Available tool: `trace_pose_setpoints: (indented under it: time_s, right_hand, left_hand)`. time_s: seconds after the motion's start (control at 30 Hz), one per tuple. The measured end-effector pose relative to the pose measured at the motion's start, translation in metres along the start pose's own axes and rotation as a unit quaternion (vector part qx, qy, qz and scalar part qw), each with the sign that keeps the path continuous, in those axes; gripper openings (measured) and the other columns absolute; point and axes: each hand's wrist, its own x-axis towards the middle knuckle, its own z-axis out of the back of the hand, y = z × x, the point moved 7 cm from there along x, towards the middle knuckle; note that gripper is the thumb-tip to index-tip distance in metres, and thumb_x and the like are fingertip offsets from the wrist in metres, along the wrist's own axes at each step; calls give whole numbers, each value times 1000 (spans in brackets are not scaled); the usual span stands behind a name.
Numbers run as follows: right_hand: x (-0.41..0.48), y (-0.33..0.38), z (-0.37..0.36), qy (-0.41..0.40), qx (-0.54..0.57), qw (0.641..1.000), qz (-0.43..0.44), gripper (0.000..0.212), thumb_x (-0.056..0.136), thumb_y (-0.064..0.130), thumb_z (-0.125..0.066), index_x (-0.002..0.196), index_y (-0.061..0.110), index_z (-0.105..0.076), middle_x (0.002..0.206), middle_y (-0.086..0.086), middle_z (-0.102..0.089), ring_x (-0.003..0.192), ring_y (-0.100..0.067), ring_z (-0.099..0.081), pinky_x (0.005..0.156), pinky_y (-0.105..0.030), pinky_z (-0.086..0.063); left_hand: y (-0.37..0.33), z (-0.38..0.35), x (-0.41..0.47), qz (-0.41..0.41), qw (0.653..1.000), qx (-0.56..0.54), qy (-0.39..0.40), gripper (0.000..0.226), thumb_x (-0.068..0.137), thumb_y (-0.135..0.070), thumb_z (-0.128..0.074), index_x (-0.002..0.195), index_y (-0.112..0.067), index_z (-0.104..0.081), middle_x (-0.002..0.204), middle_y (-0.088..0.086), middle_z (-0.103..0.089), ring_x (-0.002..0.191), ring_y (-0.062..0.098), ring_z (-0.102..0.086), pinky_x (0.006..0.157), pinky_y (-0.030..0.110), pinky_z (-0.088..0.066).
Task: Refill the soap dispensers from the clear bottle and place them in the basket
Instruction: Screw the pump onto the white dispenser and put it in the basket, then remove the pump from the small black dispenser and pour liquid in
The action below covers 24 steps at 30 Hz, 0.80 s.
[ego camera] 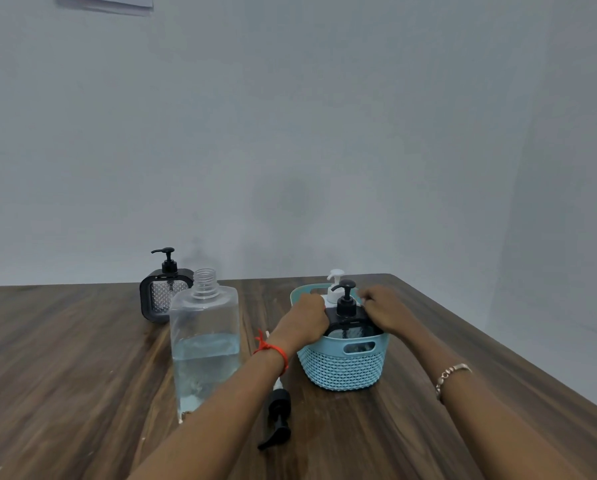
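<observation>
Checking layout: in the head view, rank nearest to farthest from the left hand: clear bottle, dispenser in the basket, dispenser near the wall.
1. Dispenser in the basket, held by the left hand.
2. Clear bottle, to the hand's left.
3. Dispenser near the wall, back left.

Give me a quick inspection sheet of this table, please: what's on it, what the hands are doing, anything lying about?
Surface: dark wooden table.
Job's things: clear bottle upright, uncapped, partly full; blue basket holds a black dispenser with a white dispenser behind it; second black dispenser stands on the table behind the bottle.
Clutter: loose black pump lying on the table between bottle and basket.
Fingers: left hand and right hand grip the black dispenser's sides, fingers curled round it.
Cables: nothing seen.
Surroundings: plain grey wall; a sheet of paper on it at top left.
</observation>
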Motion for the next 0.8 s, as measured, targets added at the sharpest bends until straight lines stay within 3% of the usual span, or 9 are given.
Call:
trace_pose_setpoints:
  time_s: [0.07,0.1,0.17,0.23,0.3,0.37,0.43,0.53,0.8]
  right_hand:
    - [-3,2,9,-39,26,999,-5,36,80,-7,-37,49,10,-41,51,-6,-44,51,-17,-39,47,-23,-30]
    - [-6,5,13,-60,32,998,-8,31,81,-8,-37,58,3,-55,62,-15,-56,61,-25,-52,56,-28,-41]
    - [-11,13,25,-109,31,993,5,34,87,-7,-36,109,-8,-62,114,-25,-63,109,-34,-56,94,-38,-43]
    - [-18,27,39,-166,47,985,26,39,92,-3,-35,128,-2,-51,133,-18,-53,126,-30,-45,106,-36,-34]
    - [-27,48,54,-221,78,971,53,37,94,1,-36,127,1,-52,131,-14,-55,126,-29,-45,105,-35,-35]
    - [-37,75,65,-258,106,957,84,34,94,2,-38,123,2,-55,126,-13,-59,122,-28,-49,103,-35,-39]
    - [-51,106,71,-283,129,943,119,30,93,1,-41,116,2,-60,118,-13,-64,114,-26,-55,99,-32,-43]
    - [-71,152,73,-302,159,926,164,27,90,-2,-43,107,0,-64,108,-13,-68,103,-23,-61,93,-30,-46]
    - [-108,265,58,-314,193,894,255,23,88,-2,-47,101,-1,-66,102,-13,-69,98,-23,-62,85,-24,-44]
  left_hand:
    - [-3,5,-5,7,1000,-6,-6,22,91,0,-37,91,13,-54,104,30,-58,95,40,-55,70,32,-37]
    - [-6,10,-8,8,1000,-8,-10,21,92,-1,-38,91,11,-54,105,29,-57,97,39,-54,69,29,-33]
    - [-13,25,-13,8,999,-17,-27,15,92,-5,-39,85,3,-51,108,28,-53,100,38,-52,68,26,-29]
    - [-23,44,-18,8,998,-22,-50,22,91,-6,-41,69,-4,-39,106,32,-50,99,41,-51,71,32,-33]
    - [-33,68,-25,-4,996,-29,-83,33,88,-6,-44,57,-8,-32,94,38,-49,95,47,-53,76,42,-44]
    - [-43,94,-36,-21,992,-35,-123,26,87,-8,-46,64,4,-50,90,28,-59,93,43,-59,83,46,-50]
    - [-52,122,-51,-45,984,-36,-171,26,87,-11,-46,86,7,-65,101,20,-66,95,34,-61,86,44,-50]
    - [-57,162,-80,-70,966,-43,-244,27,89,-13,-47,98,-3,-70,103,14,-70,100,29,-61,89,43,-49]
    - [-20,254,-163,-110,902,-81,-409,18,88,-14,-55,94,-8,-71,91,6,-73,85,17,-67,80,35,-54]
